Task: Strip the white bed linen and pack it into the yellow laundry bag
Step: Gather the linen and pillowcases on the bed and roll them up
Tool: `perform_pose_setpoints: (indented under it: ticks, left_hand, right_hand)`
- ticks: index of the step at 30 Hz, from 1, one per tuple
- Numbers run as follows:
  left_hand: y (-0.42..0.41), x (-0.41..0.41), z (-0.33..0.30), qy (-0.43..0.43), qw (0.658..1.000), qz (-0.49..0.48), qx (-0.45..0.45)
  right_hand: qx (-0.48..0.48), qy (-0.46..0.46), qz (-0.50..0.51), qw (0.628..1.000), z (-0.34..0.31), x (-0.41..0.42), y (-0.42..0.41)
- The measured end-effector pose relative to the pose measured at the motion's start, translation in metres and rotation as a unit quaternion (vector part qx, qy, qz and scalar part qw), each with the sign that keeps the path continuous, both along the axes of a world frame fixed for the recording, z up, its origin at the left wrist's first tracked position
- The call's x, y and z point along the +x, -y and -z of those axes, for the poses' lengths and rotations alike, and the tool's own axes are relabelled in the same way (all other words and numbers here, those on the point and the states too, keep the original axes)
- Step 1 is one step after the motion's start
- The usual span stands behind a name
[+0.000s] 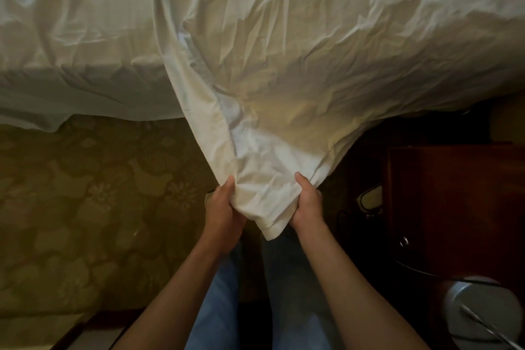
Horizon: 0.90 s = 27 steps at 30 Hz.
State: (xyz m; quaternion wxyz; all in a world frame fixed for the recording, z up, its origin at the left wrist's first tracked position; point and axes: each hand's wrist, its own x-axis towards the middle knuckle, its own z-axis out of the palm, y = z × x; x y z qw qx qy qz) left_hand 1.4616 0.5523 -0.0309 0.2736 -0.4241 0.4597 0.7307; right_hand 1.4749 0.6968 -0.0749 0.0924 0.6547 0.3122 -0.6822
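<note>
A crumpled white duvet cover [298, 45] lies over the right part of the bed and hangs off its near edge in a gathered corner. My left hand [223, 207] grips the left side of that corner, thumb on top. My right hand [305, 202] grips the right side, fingers curled under the cloth. The corner's tip [271, 229] dangles between my wrists. A white sheet [71, 37] covers the mattress on the left. No yellow laundry bag is in view.
Below the sheet, the bed's side shows a green floral fabric [93, 193]. A dark wooden nightstand [454, 193] stands at the right, with a grey round lamp base [474, 310] near the lower right corner. My legs in blue jeans [221, 307] stand between bed and nightstand.
</note>
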Motion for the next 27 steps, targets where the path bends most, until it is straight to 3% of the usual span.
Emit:
perform_pose_setpoints:
  ticks: [7, 9, 14, 21, 27]
  left_hand:
    - [-0.026, 0.014, -0.015, -0.023, 0.994, 0.106, -0.018]
    - [-0.029, 0.017, -0.021, -0.01, 0.995, 0.092, -0.028]
    - [-0.014, 0.005, -0.047, -0.031, 0.997, 0.065, -0.016]
    - [0.001, -0.007, -0.076, -0.04, 0.999, 0.026, 0.009]
    - [-0.009, -0.017, -0.084, 0.057, 0.977, 0.079, -0.189]
  right_hand:
    - [0.149, -0.111, 0.0, 0.983, -0.024, -0.009, -0.001]
    - [0.133, -0.111, 0.0, 0.985, -0.029, -0.01, -0.008]
    - [-0.044, -0.033, 0.045, 0.997, -0.035, -0.02, -0.036]
    - [-0.039, -0.04, 0.027, 0.998, -0.044, -0.057, -0.081]
    - [0.023, -0.1, 0.075, 0.992, -0.073, -0.054, -0.077]
